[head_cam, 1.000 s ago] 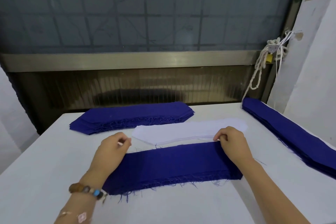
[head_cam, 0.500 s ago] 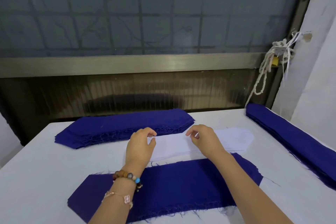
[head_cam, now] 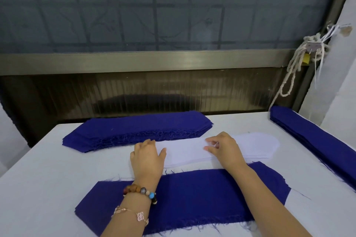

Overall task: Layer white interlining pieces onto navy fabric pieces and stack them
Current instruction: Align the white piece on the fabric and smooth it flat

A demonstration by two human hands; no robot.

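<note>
Beyond the white interlining pile lies a frayed navy stack.

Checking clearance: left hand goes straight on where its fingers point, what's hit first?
Likely the frayed near edge of the far navy fabric stack, just past the left hand, flat on the white interlining stack.

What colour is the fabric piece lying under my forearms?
The fabric piece is navy blue with frayed threads, best seen in the head view.

left hand wrist has 2 bracelets: bead string, brown/grey beads plus 1 bright blue; thin chain with pink clover charm.
</note>
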